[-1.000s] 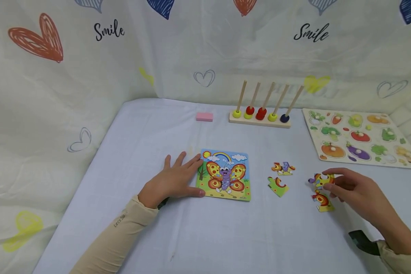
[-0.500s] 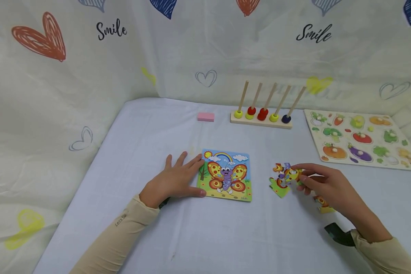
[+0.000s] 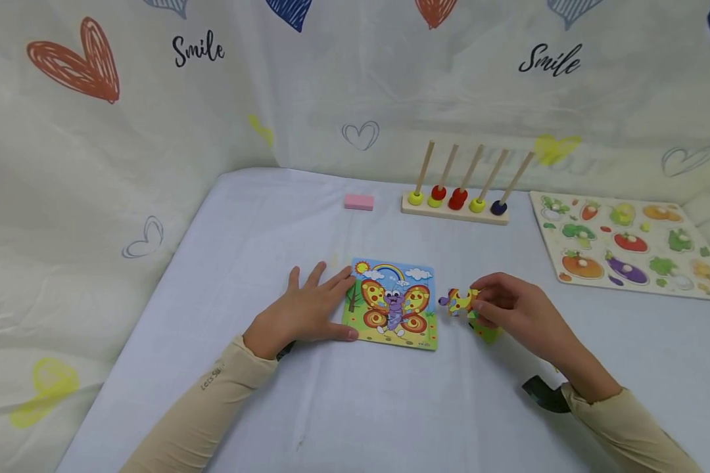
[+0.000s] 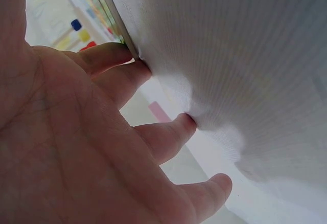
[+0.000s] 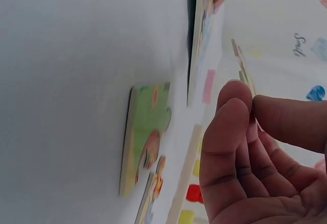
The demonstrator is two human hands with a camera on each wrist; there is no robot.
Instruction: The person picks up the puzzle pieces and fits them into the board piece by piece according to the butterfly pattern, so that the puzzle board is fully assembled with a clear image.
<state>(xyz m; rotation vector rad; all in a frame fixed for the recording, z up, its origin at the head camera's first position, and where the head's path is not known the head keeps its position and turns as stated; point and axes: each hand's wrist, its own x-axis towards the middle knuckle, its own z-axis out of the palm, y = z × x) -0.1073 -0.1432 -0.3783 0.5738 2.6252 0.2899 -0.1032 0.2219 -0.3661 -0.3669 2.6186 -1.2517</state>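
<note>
While fingers [image 5: 225, 137] pinch it, the puzzle piece [image 3: 460, 302] points lengthwise left.

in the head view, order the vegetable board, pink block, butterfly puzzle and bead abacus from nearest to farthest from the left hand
From the left hand:
1. butterfly puzzle, touching its right side
2. pink block, farther back, slightly right
3. bead abacus, right of the block
4. vegetable board, farthest right

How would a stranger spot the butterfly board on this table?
On the white-covered table, find the wooden bead counter at the back. In front of it and slightly left lies the square butterfly board. Unlike the larger vegetable board at the right, it shows one purple-bodied butterfly under a rainbow.
</note>
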